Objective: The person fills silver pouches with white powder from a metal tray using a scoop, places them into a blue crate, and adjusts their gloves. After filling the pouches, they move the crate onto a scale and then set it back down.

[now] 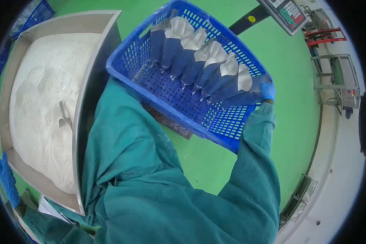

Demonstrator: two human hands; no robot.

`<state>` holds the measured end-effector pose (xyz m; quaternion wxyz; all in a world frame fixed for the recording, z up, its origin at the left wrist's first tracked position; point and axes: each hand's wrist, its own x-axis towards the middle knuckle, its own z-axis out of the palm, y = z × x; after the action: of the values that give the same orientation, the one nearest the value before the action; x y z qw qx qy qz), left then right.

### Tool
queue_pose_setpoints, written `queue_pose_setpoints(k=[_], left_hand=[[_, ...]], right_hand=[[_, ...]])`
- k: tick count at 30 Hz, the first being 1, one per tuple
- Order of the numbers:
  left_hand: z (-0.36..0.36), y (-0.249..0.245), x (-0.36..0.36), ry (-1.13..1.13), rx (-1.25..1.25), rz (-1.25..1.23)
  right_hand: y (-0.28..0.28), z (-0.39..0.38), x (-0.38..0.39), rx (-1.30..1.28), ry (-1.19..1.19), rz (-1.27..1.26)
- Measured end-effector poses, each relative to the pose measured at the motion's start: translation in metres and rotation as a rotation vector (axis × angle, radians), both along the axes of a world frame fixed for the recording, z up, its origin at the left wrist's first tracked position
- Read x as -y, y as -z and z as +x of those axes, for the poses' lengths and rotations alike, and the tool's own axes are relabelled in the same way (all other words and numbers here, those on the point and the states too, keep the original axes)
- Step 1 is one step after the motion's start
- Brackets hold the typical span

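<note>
My right hand (267, 90), in a blue glove, grips the end silver bag (254, 90) at the right side of the blue basket (173, 109). Several silver bags with open tops lean in a row inside that basket. Far to the left, my left hand (7, 179), also gloved in blue, is beside the outer edge of a metal tub (82, 101), its fingers extended and nothing visible in them. White powder (44, 101) fills much of the tub, and a small metal scoop (64, 120) rests on it.
A scale display (286, 14) on a dark post stands behind the basket. Another blue basket (40, 14) is at the upper left. Metal frames (337, 75) and a red-handled device (323, 37) stand by the right wall.
</note>
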<state>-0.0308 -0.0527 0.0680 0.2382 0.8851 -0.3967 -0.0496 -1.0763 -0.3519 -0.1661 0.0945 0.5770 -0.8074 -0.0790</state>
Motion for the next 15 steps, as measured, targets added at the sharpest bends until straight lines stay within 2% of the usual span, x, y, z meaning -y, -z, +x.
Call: queue_pose_setpoints(k=[2,3,5,6,7,8,9,11,12,13,14,15], left_hand=[[-0.046,-0.03,0.015,-0.15,-0.171,0.178],[-0.032,-0.024,0.015,-0.146,-0.164,0.186],[0.008,0.006,0.005,0.152,0.087,-0.059],[0.004,0.016,0.007,0.146,0.09,-0.067],[-0.005,0.023,0.015,0.113,0.052,-0.101],[-0.017,0.023,0.027,0.081,0.015,-0.132],[-0.088,-0.006,0.047,-0.092,-0.142,-0.041],[-0.113,-0.017,0.041,-0.121,-0.098,-0.086],[-0.12,-0.019,0.037,-0.146,-0.07,-0.111],[-0.123,-0.021,0.033,-0.171,0.046,-0.113],[-0.098,-0.019,0.014,-0.142,0.041,-0.141],[-0.047,-0.013,-0.01,-0.109,-0.112,0.026]], right_hand=[[-0.034,0.012,0.001,-0.01,-0.001,0.036],[-0.045,0.018,0.001,-0.018,-0.011,0.056],[0.005,0.006,0.0,0.018,0.039,0.05],[0.021,0.002,0.005,0.054,0.088,0.037],[0.017,0.041,-0.006,0.205,0.09,-0.016],[0.013,0.056,-0.015,0.21,0.084,-0.02],[0.012,0.067,-0.022,0.25,0.125,0.019],[0.005,0.069,-0.024,0.3,0.173,0.036],[-0.005,0.055,-0.03,0.262,0.112,0.039],[-0.015,0.044,-0.039,0.223,0.061,0.036],[-0.033,0.043,-0.044,0.224,0.088,0.005],[-0.06,0.051,-0.044,0.43,0.179,-0.228]])
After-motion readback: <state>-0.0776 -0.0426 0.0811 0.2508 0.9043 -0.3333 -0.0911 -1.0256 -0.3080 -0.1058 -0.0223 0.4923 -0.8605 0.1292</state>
